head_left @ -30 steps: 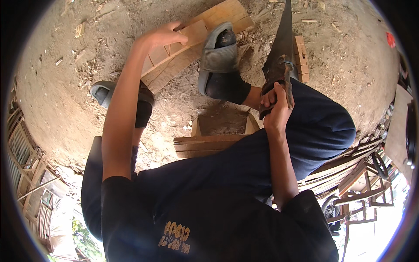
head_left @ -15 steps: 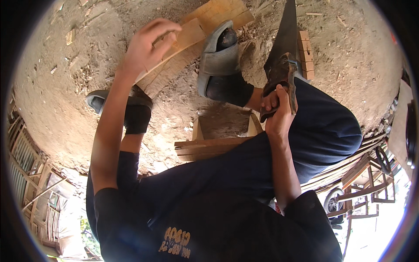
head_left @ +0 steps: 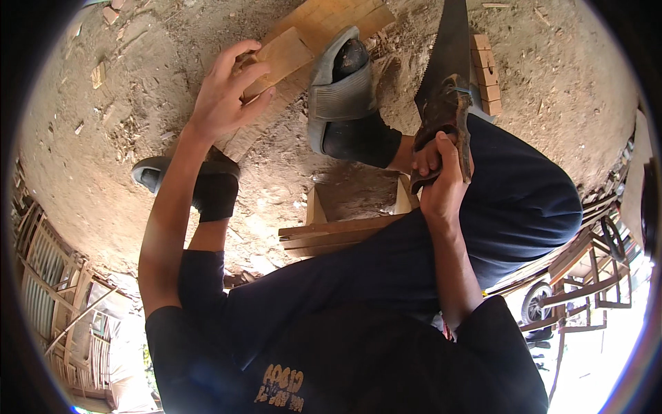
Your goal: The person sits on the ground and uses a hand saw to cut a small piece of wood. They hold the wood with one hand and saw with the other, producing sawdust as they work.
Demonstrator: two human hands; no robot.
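My right hand (head_left: 441, 172) is wrapped around the dark, worn handle of a handsaw (head_left: 445, 58). The saw's toothed blade points away from me, past my right knee. Over at the left, my left hand (head_left: 231, 93) reaches down to the near end of a short pale board (head_left: 283, 58), fingers spread and bent. It covers that end, so whether the fingers touch the wood cannot be made out. Beneath the short piece lies a wider plank (head_left: 345, 17) on the ground. My sandalled foot (head_left: 345, 90) is beside the boards, partly over them.
A notched wooden block (head_left: 486, 76) lies right of the blade. Wooden lengths (head_left: 338, 234) of a low seat or frame show beneath my leg. Wood chips litter the dirt floor (head_left: 76, 165). A wooden frame (head_left: 586, 297) and a wheel (head_left: 534, 303) stand at the far right.
My left hand has come down and a little nearer to me, its fingers spreading over the short board's end. My right hand keeps its hold on the saw, nearly still.
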